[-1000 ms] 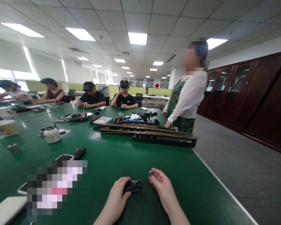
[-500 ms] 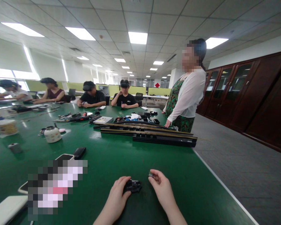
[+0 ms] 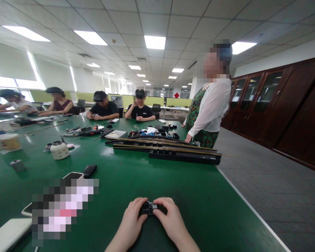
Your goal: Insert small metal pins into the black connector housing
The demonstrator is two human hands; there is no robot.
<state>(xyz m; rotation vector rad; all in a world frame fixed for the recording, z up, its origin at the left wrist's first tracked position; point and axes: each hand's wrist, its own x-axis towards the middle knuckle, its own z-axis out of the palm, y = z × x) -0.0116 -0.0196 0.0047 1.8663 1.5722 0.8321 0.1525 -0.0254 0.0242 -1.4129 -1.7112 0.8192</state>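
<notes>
Close to the near edge of the green table, my left hand (image 3: 131,217) is closed around the left side of a small black plastic part (image 3: 147,209). Its thumb presses from the front and its fingers from behind. My right hand (image 3: 171,216) is at the right side of the same part, thumb and fingers pinching a small silver-grey piece (image 3: 154,206) against it. Fingers cover much of both things, and whether the piece sits inside the black part I cannot tell.
Long black rails (image 3: 185,157) with thin yellowish rods lie across the table (image 3: 115,178) ahead. On the left are a phone (image 3: 26,210), a white jar (image 3: 59,150) and a grey cylinder (image 3: 17,165). A person (image 3: 212,101) stands beyond the right edge; several others sit at the far side.
My right hand has moved left, bringing the small silver-grey piece from apart in the air to the black plastic part. My left hand keeps its hold with little movement.
</notes>
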